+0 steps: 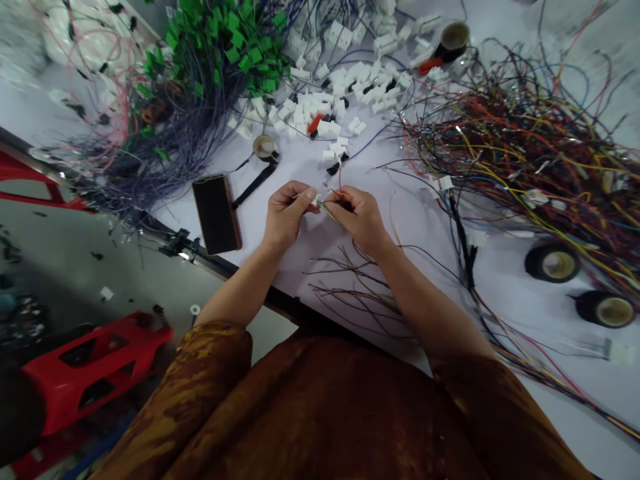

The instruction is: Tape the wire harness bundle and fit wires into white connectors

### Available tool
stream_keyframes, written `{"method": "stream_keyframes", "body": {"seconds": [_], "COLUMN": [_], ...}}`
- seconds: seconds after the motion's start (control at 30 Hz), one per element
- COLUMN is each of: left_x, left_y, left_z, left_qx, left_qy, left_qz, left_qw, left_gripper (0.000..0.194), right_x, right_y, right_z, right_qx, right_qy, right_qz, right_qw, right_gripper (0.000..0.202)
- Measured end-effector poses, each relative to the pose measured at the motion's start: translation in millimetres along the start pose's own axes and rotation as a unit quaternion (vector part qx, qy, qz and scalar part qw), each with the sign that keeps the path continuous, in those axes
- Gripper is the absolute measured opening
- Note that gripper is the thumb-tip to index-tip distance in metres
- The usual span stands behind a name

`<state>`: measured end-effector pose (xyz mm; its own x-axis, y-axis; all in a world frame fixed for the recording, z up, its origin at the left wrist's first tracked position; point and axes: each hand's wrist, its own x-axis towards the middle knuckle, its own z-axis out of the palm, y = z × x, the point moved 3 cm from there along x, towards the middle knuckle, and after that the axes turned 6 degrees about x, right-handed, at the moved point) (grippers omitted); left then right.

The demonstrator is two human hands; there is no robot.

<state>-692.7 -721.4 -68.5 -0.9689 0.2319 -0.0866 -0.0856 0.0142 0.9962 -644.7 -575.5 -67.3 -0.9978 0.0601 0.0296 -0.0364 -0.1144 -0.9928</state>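
Near the middle of the table, my left hand (287, 212) pinches a small white connector (317, 199) between thumb and fingers. My right hand (357, 215) is closed on thin wires (341, 193), orange and yellow among them, right beside the connector. Both sets of fingertips almost meet, and they partly hide where the wires and the connector come together. Just beyond the fingers lie a few white connector housings (336, 152) and a small black piece. Loose wires (350, 293) are spread on the table below my right wrist.
A phone (217, 215) lies left of my hands, beside a small tape roll (264, 147). Green connectors (235, 40) on wires and white housings (320, 103) pile up behind. Tangled wires (530, 140) and black tape rolls (553, 263) sit right. A red stool (95, 367) stands below left.
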Motion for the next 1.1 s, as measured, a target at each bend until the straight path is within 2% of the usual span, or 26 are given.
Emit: {"method": "stream_keyframes", "body": {"seconds": [0.17,0.37,0.43,0.6,0.77,0.97,1.1], "left_x": [-0.2,-2.0,-2.6,-2.5,0.2,3.7,5.3], "left_y": [2.9,13.7,16.1,14.6,5.1,-0.7,-0.7], "left_z": [2.1,-2.2,-2.3,-2.1,-2.0,0.1,-0.3], "left_qx": [0.002,0.04,0.056,0.058,0.008,-0.063,-0.07], "left_qy": [-0.021,-0.012,-0.016,-0.019,-0.045,-0.047,-0.044], "left_qz": [0.013,0.086,0.089,0.059,0.025,-0.019,-0.031], "left_qw": [1.0,0.995,0.994,0.996,0.999,0.997,0.996], "left_gripper": [0.031,0.024,0.021,0.024,0.023,0.03,0.028], "right_x": [-0.2,1.7,2.3,4.6,7.4,7.5,5.8], "right_y": [-3.0,-9.1,-9.3,-3.3,-1.6,-3.2,-2.9], "right_z": [0.4,1.8,0.6,-6.9,-5.0,-7.7,-9.8], "right_qx": [-0.028,-0.068,-0.054,0.019,0.043,0.055,0.057], "right_qy": [0.01,-0.02,-0.022,0.038,0.037,0.094,0.081], "right_qz": [-0.02,-0.037,-0.027,0.034,0.036,0.057,0.07], "right_qw": [0.999,0.997,0.998,0.999,0.998,0.992,0.993], "right_gripper": [0.024,0.024,0.022,0.019,0.025,0.022,0.019]}}
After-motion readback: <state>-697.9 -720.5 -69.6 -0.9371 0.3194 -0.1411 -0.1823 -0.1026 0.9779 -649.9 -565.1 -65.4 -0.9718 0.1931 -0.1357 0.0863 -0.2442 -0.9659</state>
